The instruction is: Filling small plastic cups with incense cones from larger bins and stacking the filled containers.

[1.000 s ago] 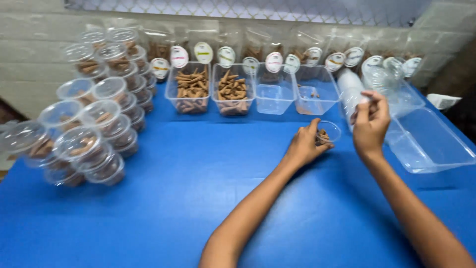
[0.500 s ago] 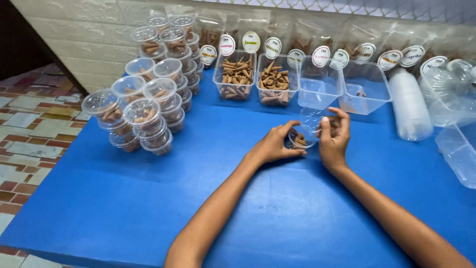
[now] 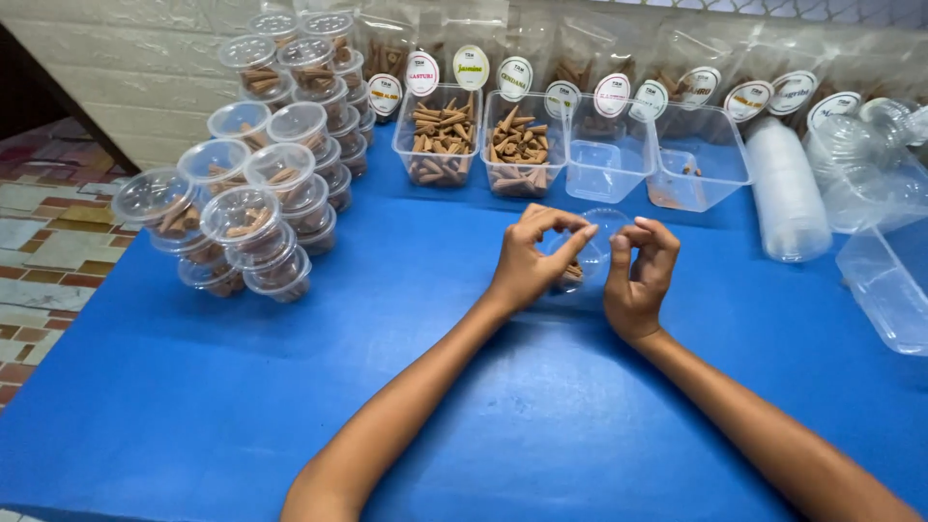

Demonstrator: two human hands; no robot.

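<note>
A small clear round cup (image 3: 590,253) with brown incense cones in it sits on the blue table (image 3: 464,387). A clear lid rests on its top. My left hand (image 3: 535,259) curls around the cup's left side, with fingertips on the lid's rim. My right hand (image 3: 640,275) is at the cup's right side, thumb and fingers touching the lid's edge. Both hands are on the same cup.
Stacks of lidded cups with cones (image 3: 253,208) stand at the left. Two clear tubs of brown cones (image 3: 440,135) and two near-empty tubs (image 3: 696,159) line the back. A stack of clear lids (image 3: 788,188) and an empty clear tray (image 3: 894,280) lie at the right.
My right hand took a lid from the stack at the right and brought it over the cup. Both hands now close in on the lid's rim. The view has shifted left.
</note>
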